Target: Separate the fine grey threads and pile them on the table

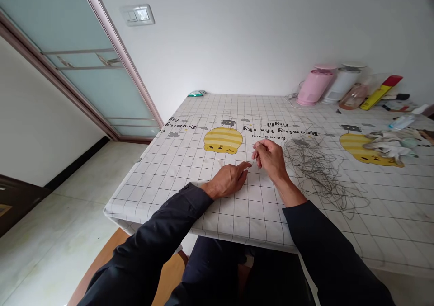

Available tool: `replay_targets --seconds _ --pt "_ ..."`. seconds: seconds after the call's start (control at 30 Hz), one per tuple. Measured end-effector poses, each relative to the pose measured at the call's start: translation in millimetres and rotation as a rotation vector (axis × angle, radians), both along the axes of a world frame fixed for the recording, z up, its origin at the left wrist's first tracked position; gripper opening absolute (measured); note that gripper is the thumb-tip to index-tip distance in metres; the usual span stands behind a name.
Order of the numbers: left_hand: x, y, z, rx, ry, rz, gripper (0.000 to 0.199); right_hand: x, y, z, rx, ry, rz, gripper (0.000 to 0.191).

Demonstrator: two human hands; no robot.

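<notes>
1. Tangle of thin dark strands (320, 172): lying loose on the checked tabletop (142, 193), just beside the right hand (270, 159), on its outer side.
2. Right fingers: curled inward, thumb and forefinger drawn close together. Contents of pinch not confirmed; any single strand too fine to make out.
3. Left hand (227, 181): low at the tabletop, thumb and forefinger narrowly spaced and directed toward the right hand. Hold on a strand likewise not determinable.
4. Step in hand, as judged: fine two-handed fingertip work, probably on one strand. Hands near each other but apart; spacing considered suitable for close control.
5. Recommended: pinch with fingertip pads only, steady the left wrist against the tabletop, and draw with the right in short, even pulls.
6. Risk noted: sharp tugging liable to tighten loops within the tangle. On resistance, ease off and loosen the loop before pulling again.
7. Further precaution: guide loose strands clear of the right sleeve (325, 242) and away from the crumpled cloth (389, 145), both possible snag points.
</notes>
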State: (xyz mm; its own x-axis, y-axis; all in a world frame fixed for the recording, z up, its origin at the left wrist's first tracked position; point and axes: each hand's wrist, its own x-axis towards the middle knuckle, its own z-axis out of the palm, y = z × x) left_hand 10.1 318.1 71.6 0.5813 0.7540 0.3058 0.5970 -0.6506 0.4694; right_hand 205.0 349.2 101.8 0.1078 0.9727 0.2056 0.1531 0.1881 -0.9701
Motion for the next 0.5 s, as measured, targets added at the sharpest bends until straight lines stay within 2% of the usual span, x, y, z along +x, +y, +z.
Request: replay_targets --seconds 0.13,0.33,0.5 --pt "0.4 -5.4 2.2 -0.08 -0.106 0.019 0.037 6.3 1.8 -2.3 0.07 0.038 0.056 0.026" --pt "-3.0 -31.4 14.0 -0.465 -0.399 0.01 0.029 14.5 3.9 -4.3 0.15 0.147 0.115 0.034" --pt "-7.8 -48.7 13.0 -0.523 -0.44 0.081 0.03 9.8 4.3 -6.7 0.166 0.123 0.083 0.032"
